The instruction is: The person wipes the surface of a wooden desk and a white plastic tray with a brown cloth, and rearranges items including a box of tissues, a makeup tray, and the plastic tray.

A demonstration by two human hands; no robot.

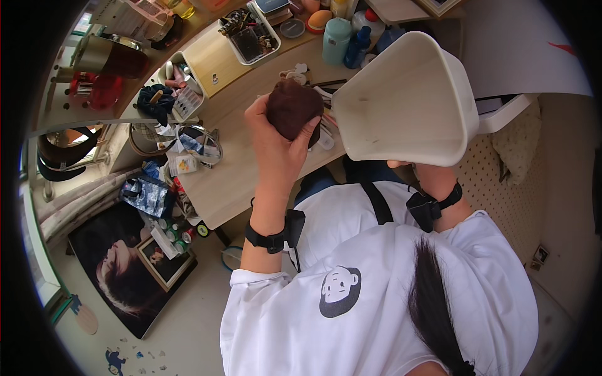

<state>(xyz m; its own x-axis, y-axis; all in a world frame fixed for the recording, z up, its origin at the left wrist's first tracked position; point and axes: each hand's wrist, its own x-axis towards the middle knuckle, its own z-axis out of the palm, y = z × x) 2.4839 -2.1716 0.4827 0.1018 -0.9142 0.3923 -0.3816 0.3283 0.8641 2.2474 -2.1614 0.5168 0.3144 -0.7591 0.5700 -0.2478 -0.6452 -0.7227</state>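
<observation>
My left hand (280, 145) is closed round a dark maroon, rounded, soft-looking bundle (293, 109), held up over the desk. What kind of thing the bundle is I cannot make out. To its right, a white plastic bin (401, 100) is tilted so that its open mouth faces up toward me. Under the bin's near edge my right hand (433, 175) grips it from below; most of those fingers are hidden behind the bin. Inside, the bin shows only a few small marks. Black straps with small boxes sit on both my wrists.
A wooden desk (244, 169) spreads in front of me. On it stand a white tray of small items (254, 44), a basket with bottles and cloth (179, 88), a teal jar (337, 39) and a dark blue bottle (357, 47). An open white drawer (508, 113) juts out at the right.
</observation>
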